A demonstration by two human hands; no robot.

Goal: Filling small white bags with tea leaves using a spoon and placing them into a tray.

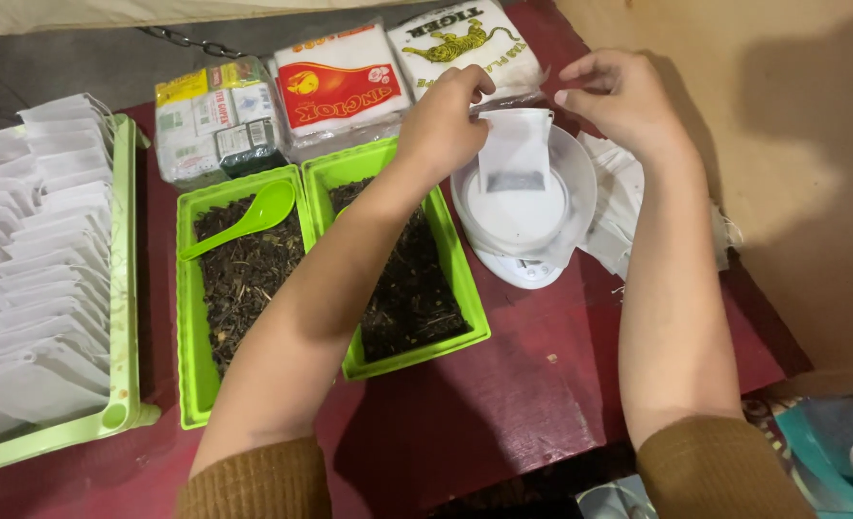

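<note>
Left hand (443,123) pinches the small white bag (514,151) by its top edge above the white scale (527,216). Right hand (621,96) hovers loosely curled, holding nothing (best lowered gently, I judge, so it settles flat).

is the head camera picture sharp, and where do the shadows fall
Head view: mostly sharp, with the left hand, the sachet and the scale clear; the stacked sachets at the left edge look washed out and soft; a soft shadow of the right hand lies on the tan wall.

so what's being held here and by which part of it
The left hand pinches a small white paper bag by its top left corner, hanging over the white scale. The right hand is at the top right corner; its grip cannot be told.
</note>
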